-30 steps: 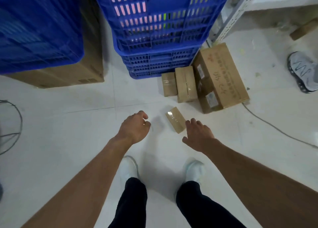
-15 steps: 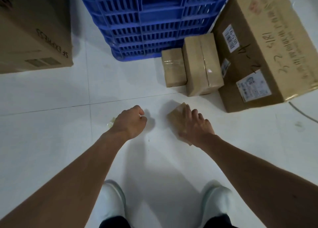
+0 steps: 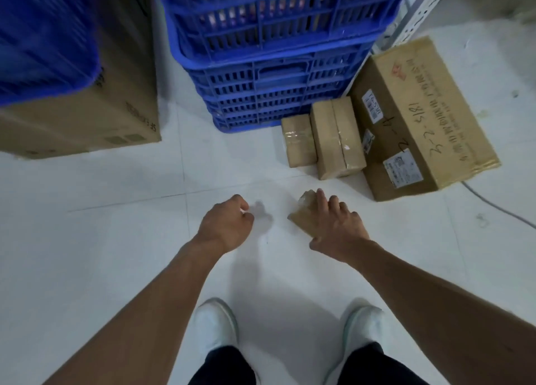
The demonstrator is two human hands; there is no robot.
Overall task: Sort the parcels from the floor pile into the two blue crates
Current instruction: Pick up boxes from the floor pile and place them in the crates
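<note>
White shoes (image 3: 216, 323) on the floor (image 3: 116, 239), left hand (image 3: 224, 225) loosely curled holding nothing, right hand (image 3: 338, 229) gripping a small parcel (image 3: 303, 214) down at the floor, two taped parcels (image 3: 338, 138) and a large carton (image 3: 420, 114) beyond, against stacked blue crates (image 3: 275, 65), another blue crate (image 3: 43, 36) far left.

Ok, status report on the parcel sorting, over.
Left hand empty, loosely curled. Right hand grips small parcel at the floor. Three more boxes beside blue crate, none blocking.
</note>
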